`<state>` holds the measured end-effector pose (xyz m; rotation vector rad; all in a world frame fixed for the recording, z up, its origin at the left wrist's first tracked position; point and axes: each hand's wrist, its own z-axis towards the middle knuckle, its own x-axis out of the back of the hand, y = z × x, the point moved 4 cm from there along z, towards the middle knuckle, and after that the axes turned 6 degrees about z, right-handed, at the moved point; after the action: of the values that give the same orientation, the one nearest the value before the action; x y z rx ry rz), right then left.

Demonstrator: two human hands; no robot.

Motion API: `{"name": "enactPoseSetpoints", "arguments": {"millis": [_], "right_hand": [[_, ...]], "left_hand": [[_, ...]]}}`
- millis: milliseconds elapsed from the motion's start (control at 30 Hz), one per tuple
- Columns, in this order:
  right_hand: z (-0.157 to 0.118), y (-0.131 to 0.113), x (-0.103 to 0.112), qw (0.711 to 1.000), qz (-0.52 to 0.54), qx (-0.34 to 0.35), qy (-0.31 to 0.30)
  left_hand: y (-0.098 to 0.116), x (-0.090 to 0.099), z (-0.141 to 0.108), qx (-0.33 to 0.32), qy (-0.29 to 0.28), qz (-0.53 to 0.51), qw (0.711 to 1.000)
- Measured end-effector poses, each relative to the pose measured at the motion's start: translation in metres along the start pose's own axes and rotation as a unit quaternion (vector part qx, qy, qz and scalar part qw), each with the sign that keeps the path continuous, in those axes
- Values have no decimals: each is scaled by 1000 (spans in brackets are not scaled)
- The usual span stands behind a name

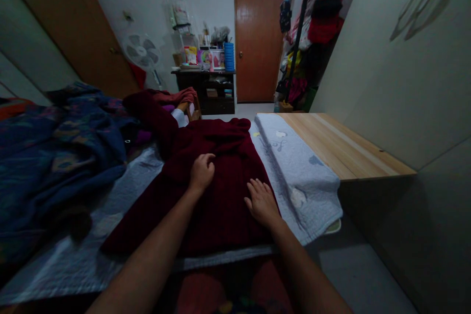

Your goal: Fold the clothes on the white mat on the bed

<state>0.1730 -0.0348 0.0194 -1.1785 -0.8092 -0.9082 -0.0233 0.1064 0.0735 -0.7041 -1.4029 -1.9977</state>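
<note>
A dark red garment (224, 181) lies spread over the light grey quilted bed cover (309, 176), one sleeve reaching toward the upper left. On its middle rests my left hand (202, 171), fingers stretched out and slightly bent. My right hand (262, 201) lies flat near the garment's right edge with its fingers spread. Neither hand grips the cloth. The garment's exact kind is hard to tell, though it looks like a thick coat or sweater.
Blue patterned clothes (81, 142) are heaped on the left of the bed. A wooden board (342, 147) borders the bed on the right, beside a pale wardrobe (397, 73). Farther back stand a fan (142, 51), a dark cabinet (202, 91) and a brown door (261, 34).
</note>
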Motion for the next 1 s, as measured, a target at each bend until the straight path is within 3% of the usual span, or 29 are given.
{"name": "enactPoseSetpoints", "arguments": {"millis": [67,167,300,467,700,833,1000], "right_hand": [[0,0,1,1000,8,0,6],[-1,2,2,999,42,9,14],[-2,7,10,991,119,27,57],[-3,13,25,979,149,19,137],[-9,23,22,982,68,-76,158],[-10,24,18,982,83,-65,158],[-8,23,21,980,115,-29,160]], "left_hand": [[16,-35,-2,49,-145,-85,985],[35,-73,-2,117,-215,-116,963],[50,-101,6,206,-220,-149,942],[63,-119,14,296,-232,-199,905],[76,-137,10,337,-219,-264,877],[79,-142,13,346,-171,-328,862],[76,-142,12,376,-157,-445,797]]}}
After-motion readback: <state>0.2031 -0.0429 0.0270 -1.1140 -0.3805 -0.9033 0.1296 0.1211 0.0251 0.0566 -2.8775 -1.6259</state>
